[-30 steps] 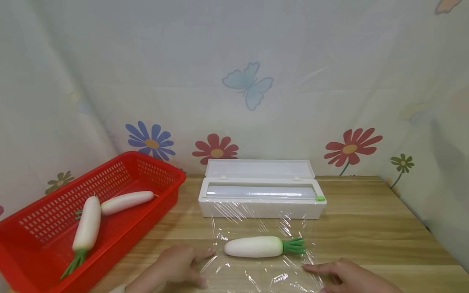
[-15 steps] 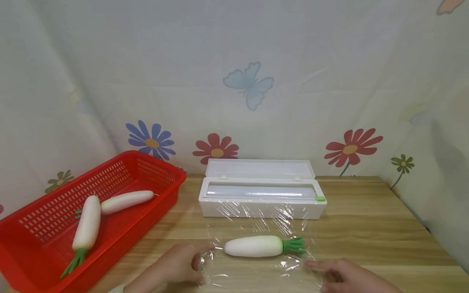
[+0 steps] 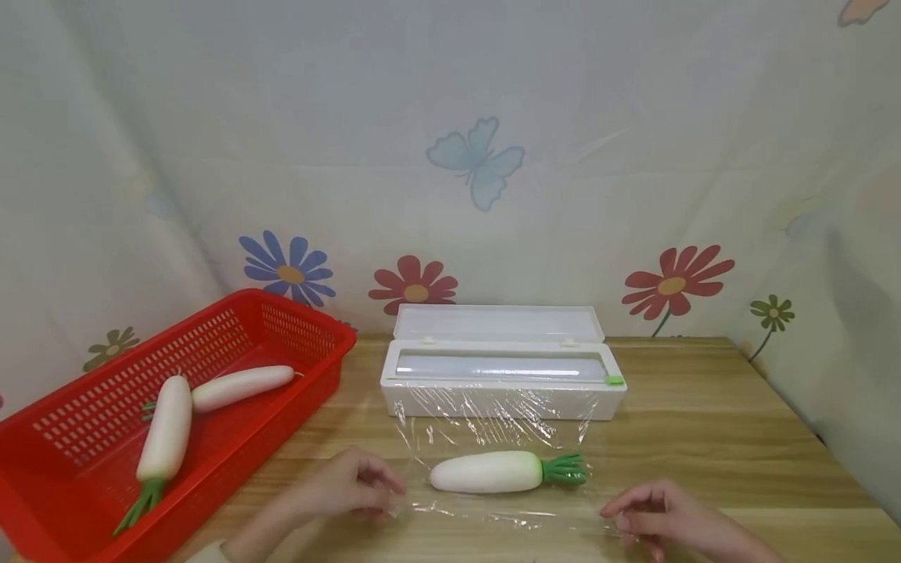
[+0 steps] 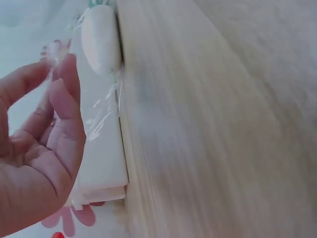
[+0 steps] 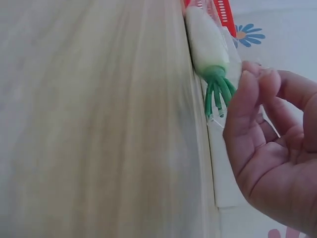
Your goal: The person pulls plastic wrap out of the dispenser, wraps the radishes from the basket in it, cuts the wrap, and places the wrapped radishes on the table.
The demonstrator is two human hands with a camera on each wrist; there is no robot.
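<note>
Evidently pinching the near edge of clear film (image 3: 517, 517) with left hand (image 3: 350, 485) and right hand (image 3: 665, 518), low in the frame. Can trace the film chiefly by glints. Can see the white radish (image 3: 487, 473) at lower centre; cannot tell whether on or under film. Can find a red basket (image 3: 278, 426) at left, cut off.

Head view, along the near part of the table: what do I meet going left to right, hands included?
Red basket → left hand → radish on the table → right hand.
</note>
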